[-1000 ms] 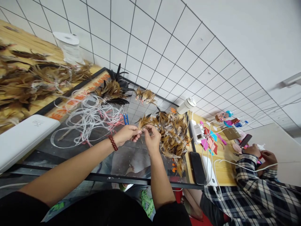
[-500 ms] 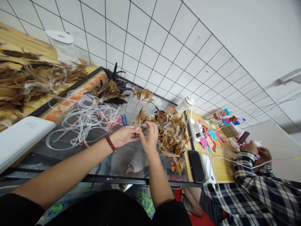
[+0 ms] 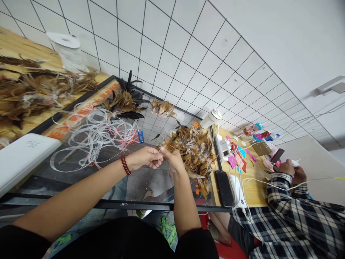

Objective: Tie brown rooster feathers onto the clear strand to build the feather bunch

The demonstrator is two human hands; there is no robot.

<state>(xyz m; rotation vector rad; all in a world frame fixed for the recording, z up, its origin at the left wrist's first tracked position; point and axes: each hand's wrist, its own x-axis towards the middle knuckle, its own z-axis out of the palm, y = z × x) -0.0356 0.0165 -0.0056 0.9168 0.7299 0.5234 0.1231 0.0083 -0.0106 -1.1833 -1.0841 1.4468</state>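
Note:
Over the glass-topped table, my left hand (image 3: 147, 158), a red bead bracelet at its wrist, is closed in a pinch against the fingertips of my right hand (image 3: 175, 160). What the left fingers pinch is too small to make out. My right hand is closed too, with a brown feather bunch (image 3: 167, 144) fanning out beyond its fingers and overlapping the feather pile (image 3: 198, 151) to its right. One small dark feather (image 3: 155, 136) lies just past my fingertips. Left of my hands are blue thread snips (image 3: 141, 136) and a tangle of clear ribbon (image 3: 93, 144).
A black-and-brown feather bunch (image 3: 125, 102) and a small tan one (image 3: 163, 108) lie toward the tiled wall. At right are a white cup (image 3: 211, 118), a phone (image 3: 224, 189) and cables. A co-worker in a plaid sleeve (image 3: 280, 189) sits beyond. A white box (image 3: 25, 158) stands at left.
The feather bunch at my fingertips has swung right, toward the pile. My right fingers have lowered and folded in. The small dark feather now shows on the table.

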